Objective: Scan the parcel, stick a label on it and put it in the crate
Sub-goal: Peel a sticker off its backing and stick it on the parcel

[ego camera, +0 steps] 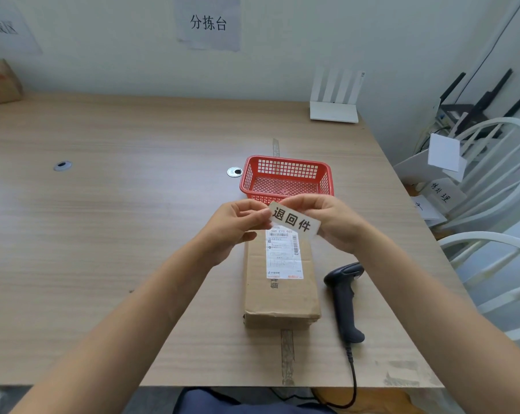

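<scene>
A long brown cardboard parcel (282, 294) lies flat on the wooden table (118, 234), with a white shipping slip on its top. Above its far end I hold a white label (294, 220) printed with black characters. My left hand (238, 222) pinches the label's left end and my right hand (333, 222) grips its right end. Just beyond the hands stands a red mesh crate (285, 177) with nothing visible inside. A black handheld scanner (345, 300) lies on the table to the right of the parcel, its cable running off the front edge.
A white router (335, 110) stands at the table's back right corner. White chairs (497, 180) holding papers sit beyond the right edge. A cardboard box (0, 82) rests at the far left. Two round cable holes are set in the tabletop.
</scene>
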Action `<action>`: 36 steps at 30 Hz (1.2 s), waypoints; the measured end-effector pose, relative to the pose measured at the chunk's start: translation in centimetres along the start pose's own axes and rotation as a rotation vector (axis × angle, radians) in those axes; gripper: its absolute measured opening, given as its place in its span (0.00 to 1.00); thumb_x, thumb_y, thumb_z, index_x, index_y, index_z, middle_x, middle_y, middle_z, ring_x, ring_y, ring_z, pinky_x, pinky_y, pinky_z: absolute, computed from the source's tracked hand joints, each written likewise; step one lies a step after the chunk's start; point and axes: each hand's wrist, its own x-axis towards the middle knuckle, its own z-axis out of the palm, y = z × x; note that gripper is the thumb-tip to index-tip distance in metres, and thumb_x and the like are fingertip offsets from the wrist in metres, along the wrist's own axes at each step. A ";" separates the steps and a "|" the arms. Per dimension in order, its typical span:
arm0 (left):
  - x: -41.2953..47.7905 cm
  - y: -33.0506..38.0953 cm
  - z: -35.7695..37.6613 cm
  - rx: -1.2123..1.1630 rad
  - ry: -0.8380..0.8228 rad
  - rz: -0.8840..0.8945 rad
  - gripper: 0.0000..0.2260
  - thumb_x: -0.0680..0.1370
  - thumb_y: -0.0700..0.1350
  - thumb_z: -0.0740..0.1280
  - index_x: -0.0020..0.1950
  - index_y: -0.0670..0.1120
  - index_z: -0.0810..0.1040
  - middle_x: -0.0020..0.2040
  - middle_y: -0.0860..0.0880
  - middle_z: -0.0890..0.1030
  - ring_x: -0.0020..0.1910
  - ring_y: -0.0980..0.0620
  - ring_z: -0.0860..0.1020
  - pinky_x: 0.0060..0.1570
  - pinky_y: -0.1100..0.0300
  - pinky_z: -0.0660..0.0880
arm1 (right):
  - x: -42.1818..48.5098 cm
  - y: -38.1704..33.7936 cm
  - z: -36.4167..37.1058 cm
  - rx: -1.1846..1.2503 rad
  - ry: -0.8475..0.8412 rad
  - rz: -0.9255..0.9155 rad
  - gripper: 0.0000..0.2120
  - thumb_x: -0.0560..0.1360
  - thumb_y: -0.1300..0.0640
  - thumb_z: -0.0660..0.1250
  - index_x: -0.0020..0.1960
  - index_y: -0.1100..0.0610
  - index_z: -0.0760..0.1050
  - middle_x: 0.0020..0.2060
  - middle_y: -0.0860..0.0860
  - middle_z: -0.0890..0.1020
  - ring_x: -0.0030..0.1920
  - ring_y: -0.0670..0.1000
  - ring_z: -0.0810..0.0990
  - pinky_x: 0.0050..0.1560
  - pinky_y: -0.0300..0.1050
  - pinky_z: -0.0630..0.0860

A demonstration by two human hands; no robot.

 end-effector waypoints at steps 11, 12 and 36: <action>0.5 -0.5 -0.1 -0.004 0.137 0.005 0.07 0.73 0.43 0.68 0.35 0.49 0.77 0.28 0.56 0.83 0.31 0.62 0.80 0.36 0.65 0.70 | 1.8 2.6 0.2 0.225 -0.034 0.040 0.07 0.72 0.66 0.65 0.42 0.55 0.76 0.35 0.48 0.84 0.38 0.46 0.81 0.38 0.37 0.77; 0.6 -0.5 -0.1 0.005 0.167 0.020 0.07 0.73 0.43 0.68 0.35 0.49 0.77 0.28 0.57 0.83 0.30 0.62 0.80 0.35 0.66 0.69 | 1.9 2.6 0.2 0.197 0.018 0.037 0.08 0.73 0.67 0.63 0.42 0.55 0.76 0.36 0.49 0.83 0.37 0.46 0.80 0.38 0.37 0.76; 5.8 -3.1 -0.8 -0.123 0.564 0.001 0.05 0.72 0.38 0.70 0.35 0.44 0.79 0.28 0.53 0.81 0.24 0.63 0.78 0.24 0.76 0.69 | 11.6 5.8 -8.9 -0.114 0.775 0.252 0.09 0.71 0.69 0.62 0.37 0.57 0.72 0.33 0.54 0.77 0.29 0.49 0.76 0.34 0.45 0.80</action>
